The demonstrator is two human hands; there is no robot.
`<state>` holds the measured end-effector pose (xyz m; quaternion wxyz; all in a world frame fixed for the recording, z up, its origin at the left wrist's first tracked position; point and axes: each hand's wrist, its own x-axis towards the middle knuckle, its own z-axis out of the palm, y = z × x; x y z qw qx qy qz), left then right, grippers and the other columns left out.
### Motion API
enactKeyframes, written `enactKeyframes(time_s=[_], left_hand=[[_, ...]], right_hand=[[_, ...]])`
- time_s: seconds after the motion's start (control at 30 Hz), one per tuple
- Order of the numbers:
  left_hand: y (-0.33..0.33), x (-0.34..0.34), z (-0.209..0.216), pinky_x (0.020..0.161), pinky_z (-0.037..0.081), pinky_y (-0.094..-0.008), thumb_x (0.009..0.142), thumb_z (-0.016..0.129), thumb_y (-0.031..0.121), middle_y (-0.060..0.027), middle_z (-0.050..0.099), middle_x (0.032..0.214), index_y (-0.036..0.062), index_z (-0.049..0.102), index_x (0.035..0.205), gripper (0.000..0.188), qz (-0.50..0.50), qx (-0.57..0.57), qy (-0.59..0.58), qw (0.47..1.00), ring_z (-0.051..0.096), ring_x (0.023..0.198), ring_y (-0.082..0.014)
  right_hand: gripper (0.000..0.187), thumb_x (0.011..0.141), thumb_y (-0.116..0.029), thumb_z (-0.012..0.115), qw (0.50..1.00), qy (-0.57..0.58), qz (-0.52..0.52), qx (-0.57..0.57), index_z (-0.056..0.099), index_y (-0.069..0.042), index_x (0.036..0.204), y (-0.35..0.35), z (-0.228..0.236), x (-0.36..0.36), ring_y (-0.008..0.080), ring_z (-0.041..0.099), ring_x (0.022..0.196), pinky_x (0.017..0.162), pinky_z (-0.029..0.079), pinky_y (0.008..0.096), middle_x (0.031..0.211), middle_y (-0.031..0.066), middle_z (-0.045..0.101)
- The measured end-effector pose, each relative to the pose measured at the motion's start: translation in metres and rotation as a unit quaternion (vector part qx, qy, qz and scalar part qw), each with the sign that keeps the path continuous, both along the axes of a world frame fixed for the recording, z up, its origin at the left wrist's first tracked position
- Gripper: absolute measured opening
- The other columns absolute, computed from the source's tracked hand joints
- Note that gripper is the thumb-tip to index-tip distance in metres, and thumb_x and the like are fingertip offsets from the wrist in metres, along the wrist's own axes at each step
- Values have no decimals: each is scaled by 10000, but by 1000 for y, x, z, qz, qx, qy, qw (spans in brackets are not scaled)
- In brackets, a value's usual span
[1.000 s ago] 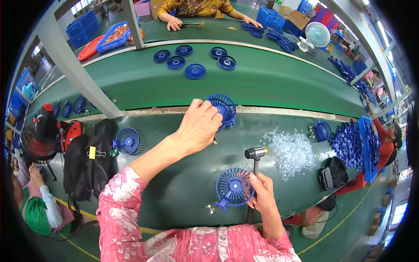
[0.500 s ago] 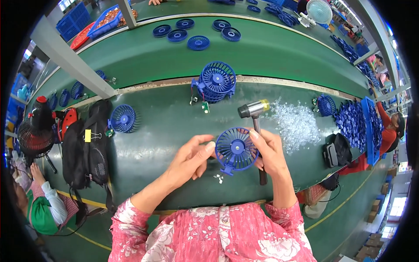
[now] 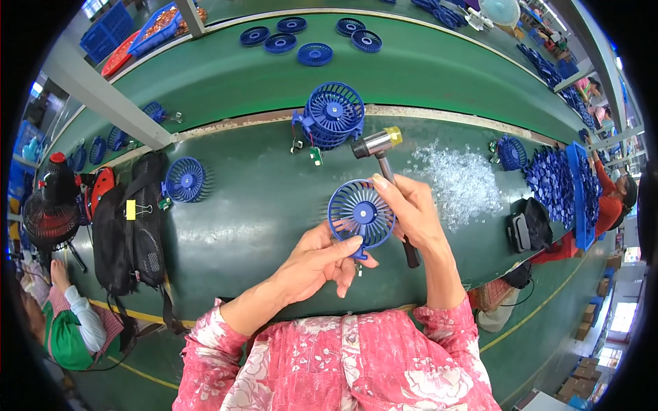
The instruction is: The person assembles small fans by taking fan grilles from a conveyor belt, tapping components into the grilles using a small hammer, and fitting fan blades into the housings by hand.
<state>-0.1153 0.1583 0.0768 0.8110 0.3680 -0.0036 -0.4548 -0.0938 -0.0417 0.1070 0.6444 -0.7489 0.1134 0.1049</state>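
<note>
A blue round fan with a slatted guard is held up above the green bench between my hands. My left hand has its thumb on the fan's lower left rim, its fingers curled below and behind. My right hand pinches the upper right rim with the thumb. A hammer with a metal head and a yellow face also sits in my right hand, its dark handle passing behind the fingers. Part of the fan's underside is hidden; a small white piece dangles below it.
Beyond my hands stands a stack of blue fans with a small green circuit board. Clear small plastic pieces lie heaped at right. Another fan and a black bag are at left. Blue grilles lie on the green belt.
My left hand has moved right and now grips the fan's lower rim, where it was beside it before. The hammer has tilted, its head leaning further left. The view has shifted slightly.
</note>
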Motion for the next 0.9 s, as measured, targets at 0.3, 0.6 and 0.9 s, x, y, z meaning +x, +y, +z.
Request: enactKeyframes(time_s=[0.3,0.6,0.9], left_hand=[[0,8,-5,500,557,-298,990,569,137,-209,690,962,-24,537,1178,250,88,-53,76,992,615,617,-136],[-1,11,-11,497,556,-300,991,572,150,-203,693,968,-24,535,1211,283,107,-46,72,991,627,633,-138],[-9,9,-14,461,546,-299,988,580,137,-182,669,973,13,401,1233,328,193,39,-66,978,630,575,-166]], right_hand=[[326,1027,-249,516,973,-201,-31,-111,678,13,1133,9,-29,-28,0,415,470,422,319,203,561,-73,503],[404,851,-171,775,994,-53,74,-55,634,4,1187,12,-23,-62,53,511,621,545,443,255,874,7,688],[361,827,-90,749,946,-195,77,-247,615,-11,1153,17,-8,-61,158,524,522,508,432,294,817,94,692]])
